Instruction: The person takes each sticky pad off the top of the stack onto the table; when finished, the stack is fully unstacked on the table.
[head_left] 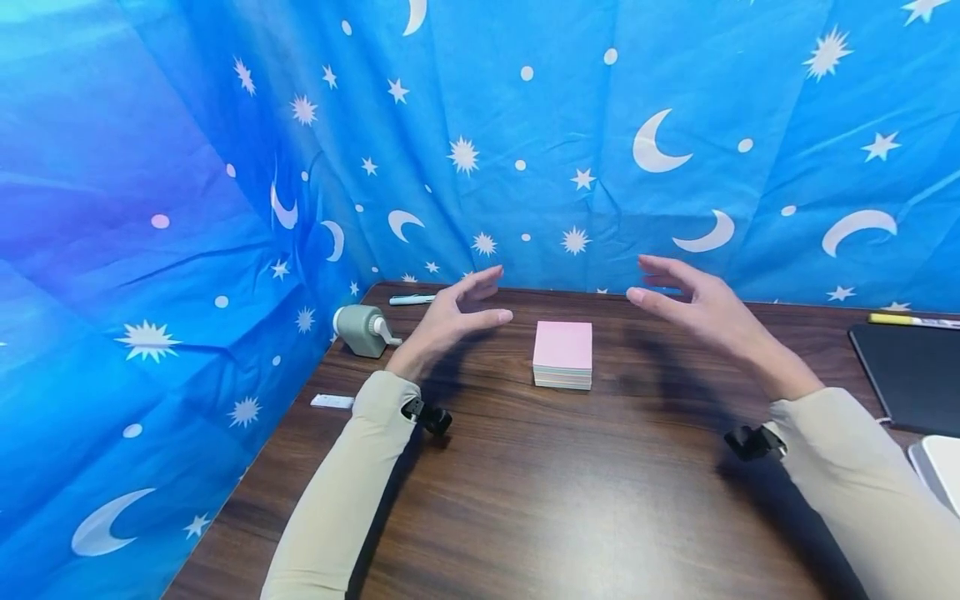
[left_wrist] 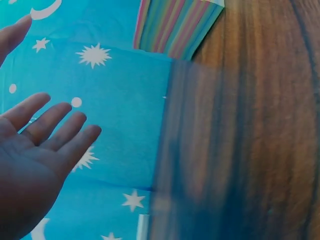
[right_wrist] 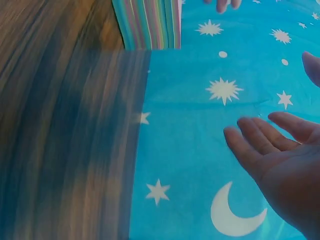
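Paper stack point(head_left: 562, 355) between spread left hand point(head_left: 461, 310) and spread right hand point(head_left: 702, 303), green case point(head_left: 362, 332), contents hidden

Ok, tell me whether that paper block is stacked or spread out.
Stacked: the paper block sits as one squared pile on the table, its pink top above striped, aligned edges.

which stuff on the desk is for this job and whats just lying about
Likely for the job:
pink-topped paper stack, between left grip and right grip, touched by neither

Seemingly just lying about:
grey-green device
pale pen
white strip
yellow marker
black pad
white object, right edge
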